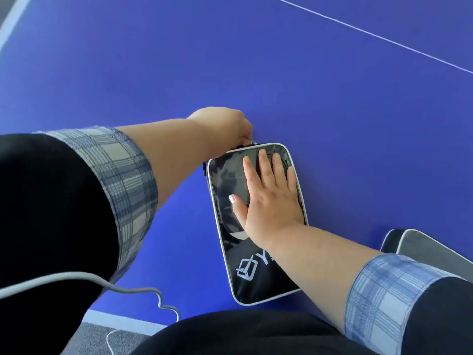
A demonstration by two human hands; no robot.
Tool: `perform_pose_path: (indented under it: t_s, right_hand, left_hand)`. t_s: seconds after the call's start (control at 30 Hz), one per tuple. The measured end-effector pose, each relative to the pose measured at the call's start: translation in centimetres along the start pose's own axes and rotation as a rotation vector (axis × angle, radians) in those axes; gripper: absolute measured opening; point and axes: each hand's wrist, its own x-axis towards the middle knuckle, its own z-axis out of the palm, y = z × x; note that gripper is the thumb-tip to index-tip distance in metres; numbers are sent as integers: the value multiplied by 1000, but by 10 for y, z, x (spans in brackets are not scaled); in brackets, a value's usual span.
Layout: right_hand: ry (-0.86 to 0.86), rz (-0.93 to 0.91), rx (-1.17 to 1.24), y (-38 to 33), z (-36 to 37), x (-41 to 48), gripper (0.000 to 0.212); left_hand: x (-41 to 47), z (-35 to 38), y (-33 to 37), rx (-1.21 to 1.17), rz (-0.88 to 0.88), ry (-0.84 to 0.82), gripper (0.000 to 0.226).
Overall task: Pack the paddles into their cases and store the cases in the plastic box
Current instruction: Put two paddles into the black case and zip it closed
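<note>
A black paddle case (230,226) with white piping and a white logo lies flat on the blue table (307,98) near its front edge. My right hand (268,193) presses flat on the case's top, fingers straight and spread. My left hand (225,124) is at the case's far left corner, where its fingers pinch the small metal zipper pull (253,143). No paddle shows; the inside of the case is hidden. The plastic box is out of view.
A second case (419,244), grey with white piping, pokes in at the right edge beside my right forearm. A grey cable (128,288) loops across the lower left. The table's white front edge line (115,321) runs below, with grey carpet past it.
</note>
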Motion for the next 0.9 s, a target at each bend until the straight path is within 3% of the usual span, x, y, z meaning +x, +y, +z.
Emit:
perform_pose_path:
  t_s: [0.27, 0.53, 0.67, 0.77, 0.83, 0.9]
  right_hand:
    - [3, -4, 9, 1, 1, 0, 77]
    - [-27, 5, -3, 0, -1, 1, 79]
    - [-97, -17, 47, 3, -8, 5, 75]
    - [-36, -15, 257, 16, -23, -5, 70]
    - [86, 173, 434, 31, -28, -28, 66]
    - [25, 437, 657, 45, -27, -58, 58]
  left_hand:
    - [-61, 30, -35, 79, -86, 103, 19]
    - [-116, 83, -12, -114, -230, 296, 33]
    - [-123, 87, -2, -151, -338, 238, 28]
    - [-125, 79, 11, -550, -661, 286, 42]
    - [-131, 72, 29, -1033, -943, 328, 36]
    - [-138, 75, 50, -1369, -983, 233, 14]
